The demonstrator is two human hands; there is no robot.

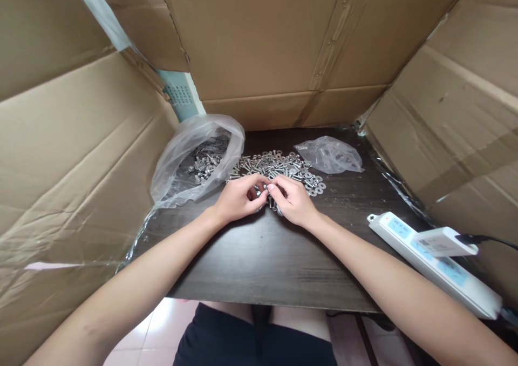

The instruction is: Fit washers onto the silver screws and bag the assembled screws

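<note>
My left hand and my right hand meet at the near edge of a pile of bolts and washers. Thumbs and fingers of both are pinched together, tip to tip, around a small metal fastener. It is mostly hidden by the fingertips, so I cannot tell whether it is a bolt, a nut or both. A few loose bolts lie just below the fingertips. Flat round washers spread at the pile's right end.
An open clear plastic bag holding many metal fasteners stands left of the pile. Back right lies a smaller clear bag. A white power strip with a plugged-in adapter and black cable is at the right. Cardboard walls enclose the dark table.
</note>
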